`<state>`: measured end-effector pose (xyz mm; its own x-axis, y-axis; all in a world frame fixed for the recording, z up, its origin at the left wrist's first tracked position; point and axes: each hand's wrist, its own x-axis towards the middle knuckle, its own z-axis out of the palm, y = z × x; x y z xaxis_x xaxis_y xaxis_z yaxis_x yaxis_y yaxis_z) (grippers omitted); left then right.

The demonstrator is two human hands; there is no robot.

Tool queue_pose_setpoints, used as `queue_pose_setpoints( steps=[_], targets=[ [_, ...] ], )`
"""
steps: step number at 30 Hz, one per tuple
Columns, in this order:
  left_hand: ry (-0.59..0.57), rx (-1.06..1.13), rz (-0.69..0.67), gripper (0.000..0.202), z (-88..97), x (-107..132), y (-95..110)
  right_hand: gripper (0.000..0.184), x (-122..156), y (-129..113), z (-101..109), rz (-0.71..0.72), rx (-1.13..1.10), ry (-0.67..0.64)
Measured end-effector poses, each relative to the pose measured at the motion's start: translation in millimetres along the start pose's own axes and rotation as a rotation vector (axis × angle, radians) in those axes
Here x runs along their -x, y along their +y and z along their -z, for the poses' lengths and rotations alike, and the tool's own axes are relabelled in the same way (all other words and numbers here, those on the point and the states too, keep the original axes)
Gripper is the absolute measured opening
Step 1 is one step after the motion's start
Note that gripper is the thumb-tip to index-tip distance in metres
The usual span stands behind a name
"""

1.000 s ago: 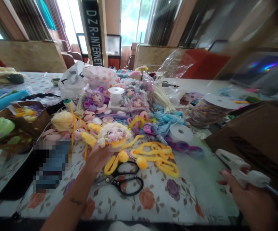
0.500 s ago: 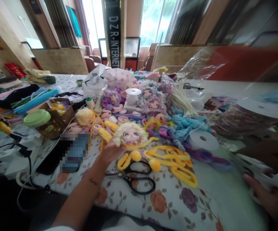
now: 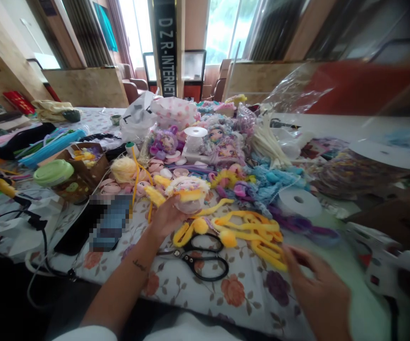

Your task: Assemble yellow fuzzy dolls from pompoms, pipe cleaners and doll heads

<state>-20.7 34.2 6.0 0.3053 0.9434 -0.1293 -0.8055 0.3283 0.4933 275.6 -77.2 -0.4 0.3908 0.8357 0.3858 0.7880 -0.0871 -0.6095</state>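
Note:
My left hand (image 3: 165,219) is closed on a small doll head (image 3: 188,193) with cream curly hair and yellow trim, tipped so its face turns away. My right hand (image 3: 316,288) is empty, fingers apart, hovering over the flowered tablecloth (image 3: 233,293) near the yellow fuzzy cords (image 3: 258,234). A white glue gun (image 3: 386,258) lies on the table to the right of that hand. Black scissors (image 3: 201,259) rest just below the doll head.
Several doll heads, yarn and blue fluffy trim (image 3: 272,182) are heaped at the centre. White ribbon spools (image 3: 299,202) stand nearby. A phone (image 3: 102,225), a green lid (image 3: 53,173) and a cardboard box (image 3: 84,166) sit on the left. Cables (image 3: 38,227) trail off the left edge.
My right hand let go of the glue gun, which now lies on the table, and moved left toward the yellow cords. My left hand tipped the doll head face-away.

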Motion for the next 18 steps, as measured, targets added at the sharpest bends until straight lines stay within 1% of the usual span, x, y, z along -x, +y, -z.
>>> queue_pose_setpoints(
  steps=[1, 2, 3, 5, 7, 10, 12, 15, 18],
  targets=[
    [0.012, 0.008, -0.009, 0.026, 1.1, 0, 1, 0.022, -3, -12, -14, 0.149, -0.039, -0.063],
    [0.023, 0.014, -0.023, 0.025, 2.2, -1, 1, 0.022, -7, -23, -27, 0.289, -0.079, -0.128],
    [0.034, 0.016, -0.039, 0.024, 3.1, -1, 2, 0.021, -13, -34, -38, 0.378, -0.100, -0.182],
    [0.046, 0.013, -0.062, 0.022, 4.2, -1, 4, 0.021, -24, -53, -53, 0.486, -0.102, -0.245],
    [0.049, 0.010, -0.062, 0.022, 4.3, -2, 5, 0.021, -33, -68, -62, 0.558, -0.072, -0.362],
    [0.040, 0.018, -0.051, 0.023, 3.9, -2, 5, 0.021, -39, -85, -72, 0.638, 0.002, -0.494],
    [0.031, 0.020, -0.047, 0.023, 3.6, -2, 5, 0.019, -39, -92, -80, 0.667, 0.098, -0.539],
    [0.029, 0.023, -0.052, 0.024, 3.1, -1, 5, 0.015, -37, -95, -91, 0.664, 0.203, -0.550],
    [0.040, 0.031, -0.060, 0.024, 2.5, -1, 5, 0.018, -39, -90, -96, 0.611, 0.191, -0.554]
  ],
)
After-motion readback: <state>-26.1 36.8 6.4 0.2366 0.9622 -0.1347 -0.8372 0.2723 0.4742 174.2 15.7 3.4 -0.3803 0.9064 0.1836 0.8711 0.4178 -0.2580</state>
